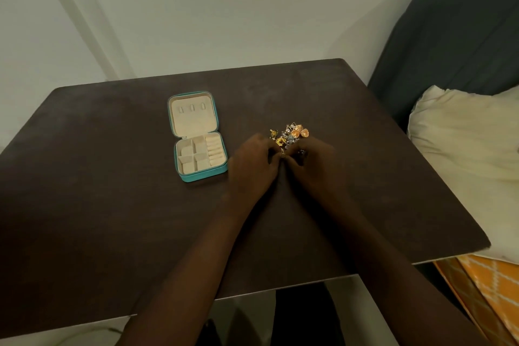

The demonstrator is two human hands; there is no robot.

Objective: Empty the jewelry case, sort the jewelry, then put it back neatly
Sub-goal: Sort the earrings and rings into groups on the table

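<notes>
A dark brown counter (112, 205) lies under the hands. To the right of the hands, off the counter's edge, sits a cream pillow (471, 154). Behind it rises a dark grey chair (455, 25). Nearer, lower right, lies orange patterned cloth (488, 286). A pale wall (196, 8) stands beyond the hands.

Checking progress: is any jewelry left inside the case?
No: the open jewelry case shows only bare compartments; the jewelry pile lies on the table.

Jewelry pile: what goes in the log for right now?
case open, empty | jewelry pile on table | left hand, right hand picking at it
</notes>
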